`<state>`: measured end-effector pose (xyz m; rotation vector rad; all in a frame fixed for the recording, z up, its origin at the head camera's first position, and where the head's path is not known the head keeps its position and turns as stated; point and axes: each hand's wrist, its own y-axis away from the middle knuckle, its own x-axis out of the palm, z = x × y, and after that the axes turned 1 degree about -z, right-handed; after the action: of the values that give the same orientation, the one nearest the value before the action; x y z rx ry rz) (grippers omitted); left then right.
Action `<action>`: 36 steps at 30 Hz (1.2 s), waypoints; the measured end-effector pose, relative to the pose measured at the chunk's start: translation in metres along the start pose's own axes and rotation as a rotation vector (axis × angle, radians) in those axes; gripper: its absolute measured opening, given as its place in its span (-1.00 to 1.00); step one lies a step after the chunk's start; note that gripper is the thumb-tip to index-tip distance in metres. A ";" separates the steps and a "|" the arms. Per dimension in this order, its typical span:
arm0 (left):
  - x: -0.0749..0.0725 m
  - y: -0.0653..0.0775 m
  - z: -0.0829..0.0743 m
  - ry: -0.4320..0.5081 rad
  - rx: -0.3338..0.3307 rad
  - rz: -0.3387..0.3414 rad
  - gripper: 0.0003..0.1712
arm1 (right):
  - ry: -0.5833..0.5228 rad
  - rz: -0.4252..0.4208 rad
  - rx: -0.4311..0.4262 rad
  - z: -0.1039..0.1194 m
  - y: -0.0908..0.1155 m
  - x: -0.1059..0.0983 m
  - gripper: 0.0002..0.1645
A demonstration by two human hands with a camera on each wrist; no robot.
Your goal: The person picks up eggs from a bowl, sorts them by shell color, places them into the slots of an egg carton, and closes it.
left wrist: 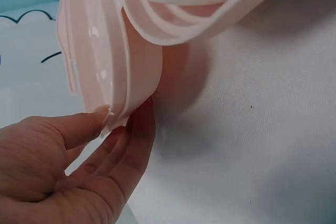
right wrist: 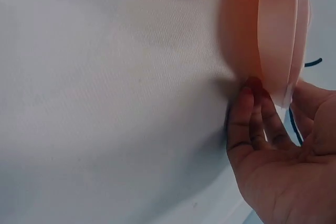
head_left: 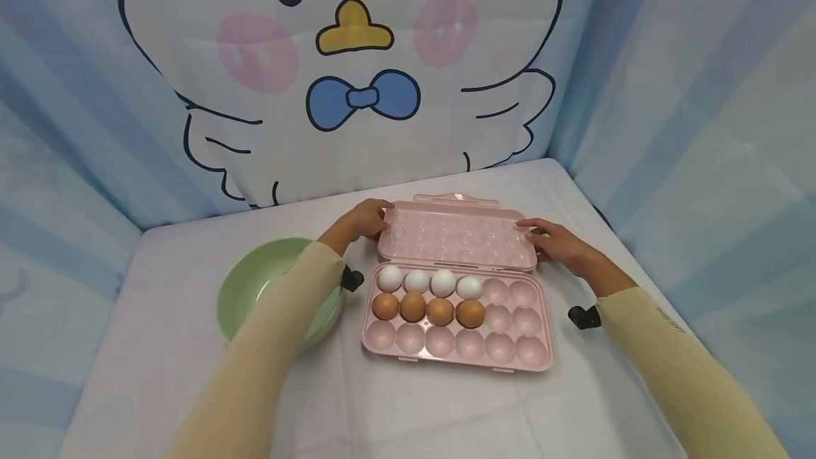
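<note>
A pink plastic egg box (head_left: 411, 338) lies on the table with its lid (head_left: 455, 232) folded back, away from the person. Several white eggs (head_left: 443, 282) fill the left of its far row. Several brown eggs (head_left: 440, 311) sit in the middle row, also toward the left. My left hand (head_left: 363, 220) pinches the lid's left edge, thumb on the inner side and fingers behind, as the left wrist view shows. At the opposite end, my right hand (head_left: 561, 241) grips the lid's right edge. In the right wrist view, its fingers (right wrist: 273, 119) reach round behind the lid.
A green bowl (head_left: 236, 296) stands left of the egg box, partly hidden under the left sleeve (head_left: 255, 353). White cloth (head_left: 382, 409) covers the table. A curtain with a cartoon bird (head_left: 363, 154) hangs behind, and striped curtains (head_left: 701, 126) flank both sides.
</note>
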<state>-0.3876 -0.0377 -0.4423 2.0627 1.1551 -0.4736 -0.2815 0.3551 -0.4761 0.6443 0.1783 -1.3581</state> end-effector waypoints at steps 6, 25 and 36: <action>-0.002 0.012 0.011 0.094 0.159 -0.109 -0.30 | -0.024 -0.150 -0.128 0.004 0.010 0.010 -0.43; -0.003 0.121 0.034 0.068 0.719 -0.289 -0.58 | 0.267 -0.608 -1.169 0.005 0.100 0.046 -0.72; 0.030 0.193 0.057 -0.472 0.618 0.046 -0.03 | 0.543 -0.337 -1.393 -0.025 0.179 0.095 -0.71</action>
<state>-0.2067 -0.1286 -0.4208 2.2812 0.7243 -1.3453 -0.0852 0.3000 -0.4839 -0.2525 1.5563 -1.0042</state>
